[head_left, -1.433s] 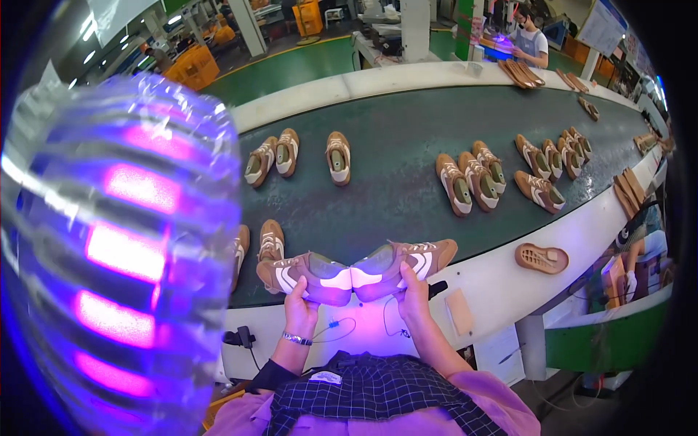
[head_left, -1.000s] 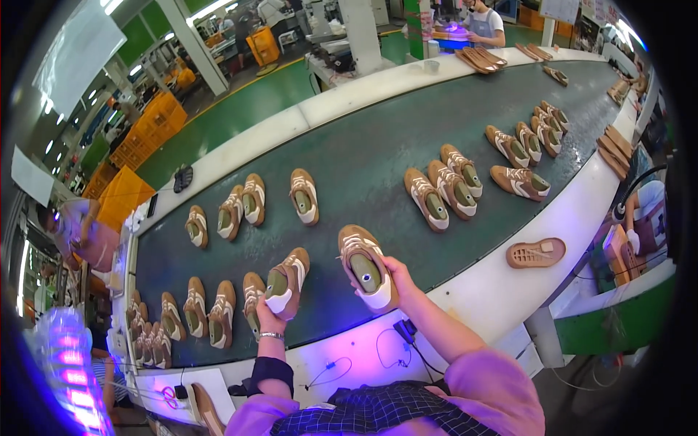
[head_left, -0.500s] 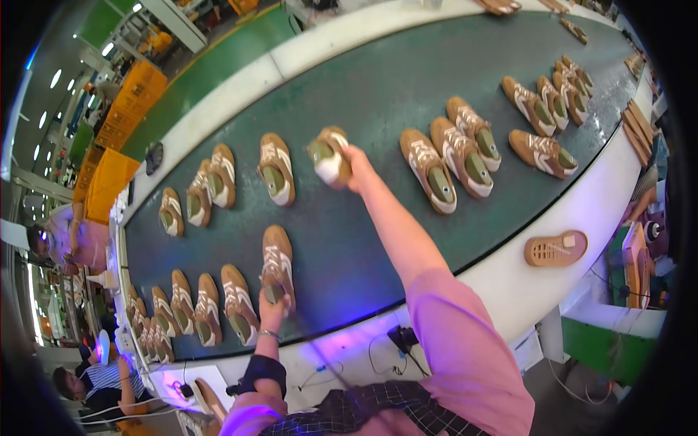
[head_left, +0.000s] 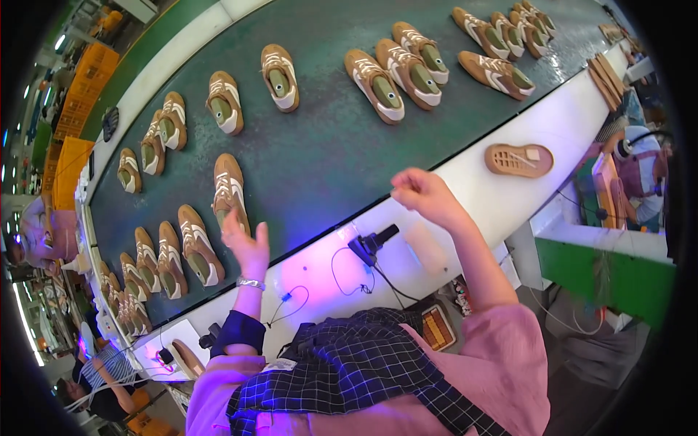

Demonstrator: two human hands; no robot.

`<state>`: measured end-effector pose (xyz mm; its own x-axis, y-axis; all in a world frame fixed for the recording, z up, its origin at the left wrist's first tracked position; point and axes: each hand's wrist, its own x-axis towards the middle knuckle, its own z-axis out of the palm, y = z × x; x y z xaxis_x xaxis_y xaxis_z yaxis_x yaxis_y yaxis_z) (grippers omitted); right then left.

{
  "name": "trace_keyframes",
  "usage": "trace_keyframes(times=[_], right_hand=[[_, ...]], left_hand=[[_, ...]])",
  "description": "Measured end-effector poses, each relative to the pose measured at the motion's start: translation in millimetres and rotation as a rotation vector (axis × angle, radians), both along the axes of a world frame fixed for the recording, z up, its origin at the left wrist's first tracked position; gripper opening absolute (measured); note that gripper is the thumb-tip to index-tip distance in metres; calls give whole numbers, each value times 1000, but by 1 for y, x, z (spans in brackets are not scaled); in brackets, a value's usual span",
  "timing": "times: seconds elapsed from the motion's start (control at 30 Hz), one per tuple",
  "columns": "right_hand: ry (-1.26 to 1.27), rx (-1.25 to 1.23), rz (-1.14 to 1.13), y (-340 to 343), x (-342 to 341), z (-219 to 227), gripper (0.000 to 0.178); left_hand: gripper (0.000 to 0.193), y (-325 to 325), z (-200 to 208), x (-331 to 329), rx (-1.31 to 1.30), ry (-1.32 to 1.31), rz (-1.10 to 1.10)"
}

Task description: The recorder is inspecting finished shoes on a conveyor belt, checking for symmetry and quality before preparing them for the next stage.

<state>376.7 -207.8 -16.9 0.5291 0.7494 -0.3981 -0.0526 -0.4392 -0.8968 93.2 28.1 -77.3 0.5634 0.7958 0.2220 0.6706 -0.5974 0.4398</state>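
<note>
My left hand (head_left: 246, 243) has its fingers apart, right by the heel of a tan lace-up sneaker (head_left: 230, 182); its fingertips overlap the heel, and I cannot tell whether they touch. The sneaker lies on the dark green belt (head_left: 313, 167) with its toe pointing away from me. My right hand (head_left: 429, 195) hovers near the belt's near edge, its fingers curled in with nothing visible in them. Farther off, a white-heeled tan sneaker (head_left: 281, 78) with an olive lining stands by itself, left of a group of three sneakers (head_left: 396, 76).
More sneakers (head_left: 171, 258) line the belt at left and far right. On the white ledge lie a tan shoe sole (head_left: 519, 160), a black device (head_left: 373, 245) with a cable, and brown strips (head_left: 607, 81). Orange crates (head_left: 76, 94) stand at far left; people work on both sides.
My right hand has let go of a sneaker, now on the belt, and drawn back toward me. My left hand has come off the heel it held. The view has shifted.
</note>
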Motion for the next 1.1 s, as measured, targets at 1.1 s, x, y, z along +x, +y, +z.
trace_keyframes(times=[1.1], right_hand=[[483,201,-545,-45,-109,-104,5]], left_hand=[[67,-125,-45,45,-866,17,-471]])
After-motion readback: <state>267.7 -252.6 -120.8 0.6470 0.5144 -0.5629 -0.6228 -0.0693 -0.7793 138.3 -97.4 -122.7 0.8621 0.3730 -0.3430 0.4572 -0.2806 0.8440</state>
